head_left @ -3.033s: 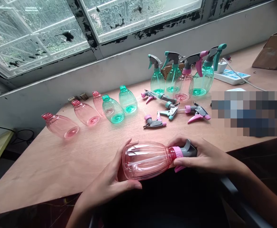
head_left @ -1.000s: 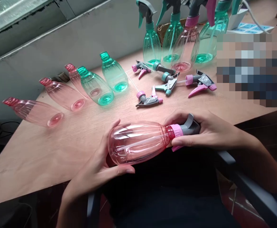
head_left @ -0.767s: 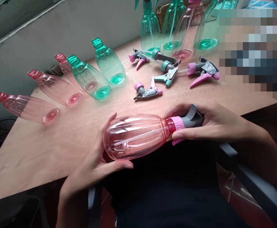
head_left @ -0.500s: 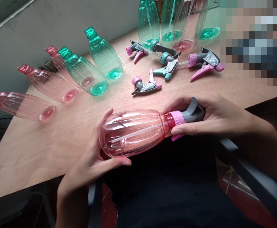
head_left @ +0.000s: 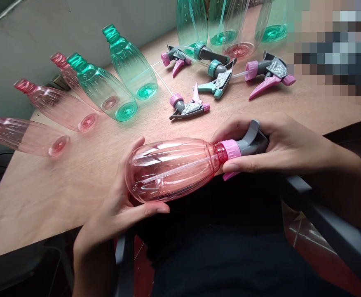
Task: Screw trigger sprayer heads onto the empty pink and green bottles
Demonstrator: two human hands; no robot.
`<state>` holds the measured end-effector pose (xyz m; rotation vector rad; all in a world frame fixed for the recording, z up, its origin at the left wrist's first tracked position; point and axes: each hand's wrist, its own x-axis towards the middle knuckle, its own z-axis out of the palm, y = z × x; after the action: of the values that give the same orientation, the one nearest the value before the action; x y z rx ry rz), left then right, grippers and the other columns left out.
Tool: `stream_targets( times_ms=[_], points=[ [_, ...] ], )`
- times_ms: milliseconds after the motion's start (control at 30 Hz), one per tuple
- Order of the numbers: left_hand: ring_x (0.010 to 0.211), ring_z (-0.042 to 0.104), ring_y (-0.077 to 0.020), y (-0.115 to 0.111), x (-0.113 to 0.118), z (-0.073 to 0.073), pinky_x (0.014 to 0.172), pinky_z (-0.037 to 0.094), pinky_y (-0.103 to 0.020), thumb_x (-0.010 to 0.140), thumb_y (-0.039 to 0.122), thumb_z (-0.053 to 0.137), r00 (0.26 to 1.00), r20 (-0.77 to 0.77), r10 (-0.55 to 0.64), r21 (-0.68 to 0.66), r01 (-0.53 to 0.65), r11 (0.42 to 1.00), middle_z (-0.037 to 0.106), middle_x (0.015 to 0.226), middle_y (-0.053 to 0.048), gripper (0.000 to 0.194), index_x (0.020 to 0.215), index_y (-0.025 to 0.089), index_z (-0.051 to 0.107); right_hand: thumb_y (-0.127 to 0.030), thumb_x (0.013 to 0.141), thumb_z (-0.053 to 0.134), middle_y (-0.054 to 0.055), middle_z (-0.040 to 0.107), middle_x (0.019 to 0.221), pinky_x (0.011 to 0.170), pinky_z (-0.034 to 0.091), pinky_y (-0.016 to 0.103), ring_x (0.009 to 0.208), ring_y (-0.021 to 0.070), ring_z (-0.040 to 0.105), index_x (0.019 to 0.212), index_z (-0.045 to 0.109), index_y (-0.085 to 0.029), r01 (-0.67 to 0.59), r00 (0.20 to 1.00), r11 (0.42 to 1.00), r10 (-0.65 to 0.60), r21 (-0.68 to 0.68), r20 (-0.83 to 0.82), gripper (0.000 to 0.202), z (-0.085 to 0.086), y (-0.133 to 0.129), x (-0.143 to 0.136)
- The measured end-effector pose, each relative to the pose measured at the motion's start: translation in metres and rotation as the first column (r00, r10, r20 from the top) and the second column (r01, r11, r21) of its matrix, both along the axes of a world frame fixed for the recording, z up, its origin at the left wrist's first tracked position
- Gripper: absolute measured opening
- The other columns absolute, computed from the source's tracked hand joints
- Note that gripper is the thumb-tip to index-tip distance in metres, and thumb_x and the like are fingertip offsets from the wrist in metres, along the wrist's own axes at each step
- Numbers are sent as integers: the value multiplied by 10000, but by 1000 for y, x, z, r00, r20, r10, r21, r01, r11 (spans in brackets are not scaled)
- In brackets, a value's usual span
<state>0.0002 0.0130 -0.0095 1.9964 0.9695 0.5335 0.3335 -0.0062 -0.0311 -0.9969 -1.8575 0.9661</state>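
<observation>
A clear pink spray bottle (head_left: 174, 169) lies sideways between my hands above the table's near edge. My left hand (head_left: 118, 202) cups its base, thumb below and fingers behind. At the other end, my right hand (head_left: 270, 144) is closed around the grey and pink trigger sprayer (head_left: 232, 149), with the thumb by the pink collar. The collar sits on the bottle's neck, and a thin dip tube runs inside the bottle. Part of the pink trigger shows under my right thumb; most of the sprayer head is hidden in the palm.
Pink bottles (head_left: 57, 107) and green bottles (head_left: 131, 66) without sprayers stand at the left of the wooden table (head_left: 59, 189). Several loose trigger sprayers (head_left: 189, 108) lie beyond my hands. Bottles with tubes inside (head_left: 223, 24) stand at the back. A chair armrest (head_left: 322, 214) is at lower right.
Both hands keep the same hold on the bottle and sprayer. The view has shifted slightly, so the things on the table appear a little higher and further left.
</observation>
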Motion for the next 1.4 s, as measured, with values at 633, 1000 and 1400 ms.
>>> stream_targets(
  times_ms=[633,1000,1400],
  points=[
    [1558,368,-368,-2,-2,1,1281,335,-547,780,236,907,1000,9,-19,-20,19,1000,375,1695,-42,1122,1632,438,206,-351,781,897,-5,801,1002,770,580,369,895,267,746,1083,753,-306,-17,1000,997,15,-79,-19,337,2,0,-2],
    [1562,358,-371,-2,-2,3,1280,342,-534,789,242,901,1000,-6,-18,-5,18,1000,370,1699,-50,1110,1634,429,206,-314,798,888,-6,801,979,773,561,335,879,241,745,1105,752,-284,-38,999,996,34,-84,-43,337,2,0,-1],
    [1555,367,-388,-3,0,3,1282,348,-567,768,262,915,1000,17,14,-17,-14,1000,405,1680,-9,1097,1620,453,251,-323,761,912,-12,805,954,763,584,371,874,271,752,1082,760,-318,-21,997,991,11,-132,-73,354,2,-2,-2]
  ],
)
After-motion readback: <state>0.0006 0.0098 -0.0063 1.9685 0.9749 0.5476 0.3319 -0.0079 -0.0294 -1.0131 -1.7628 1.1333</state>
